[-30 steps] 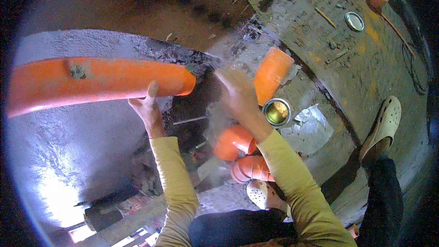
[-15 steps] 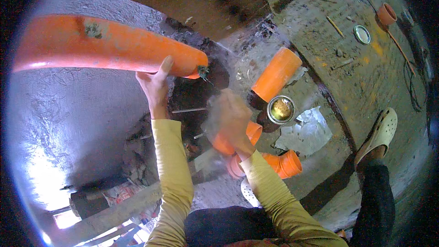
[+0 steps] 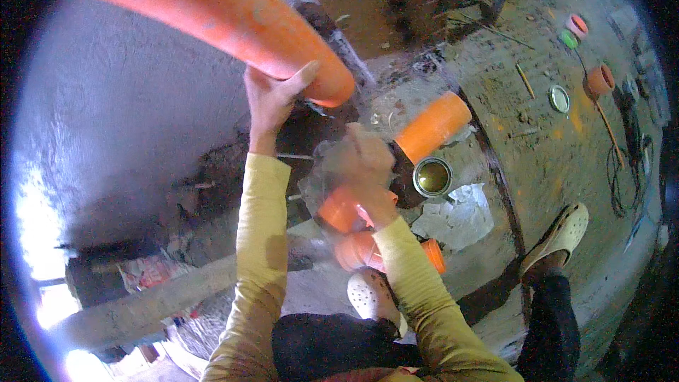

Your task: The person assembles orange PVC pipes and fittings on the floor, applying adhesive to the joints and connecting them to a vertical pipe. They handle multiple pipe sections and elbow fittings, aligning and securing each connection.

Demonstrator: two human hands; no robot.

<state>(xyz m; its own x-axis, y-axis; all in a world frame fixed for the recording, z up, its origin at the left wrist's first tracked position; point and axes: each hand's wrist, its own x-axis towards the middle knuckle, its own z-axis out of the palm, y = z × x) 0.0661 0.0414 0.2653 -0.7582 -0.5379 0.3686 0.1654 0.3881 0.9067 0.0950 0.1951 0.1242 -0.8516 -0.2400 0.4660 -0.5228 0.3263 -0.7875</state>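
Note:
A long orange pipe (image 3: pixel 269 35) slants in from the upper left, with patches of grey dirt on it. My left hand (image 3: pixel 277 95) is closed on its lower side near the end, thumb stretched along the surface. My right hand (image 3: pixel 369 159) is below the pipe's end, fingers curled and blurred by motion. Cloudy see-through film (image 3: pixel 315 177) shows beside that hand; what the fingers grip cannot be made out. Just under my right wrist are an orange pipe fitting (image 3: pixel 343 210) and another orange fitting (image 3: pixel 357 249).
Right of my hands are a short orange pipe (image 3: pixel 435 125), an open can of yellowish liquid (image 3: pixel 432 177) and crumpled pale sheeting (image 3: pixel 460 219). A can lid (image 3: pixel 559 99) and a reddish pot-shaped piece (image 3: pixel 600 80) lie farther off. A timber beam (image 3: pixel 163 293) crosses the lower left.
The orange pipe now slants more steeply, its near end farther right. The dark green tuft at that end no longer shows. My right hand stays below it, still blurred. The view has shifted.

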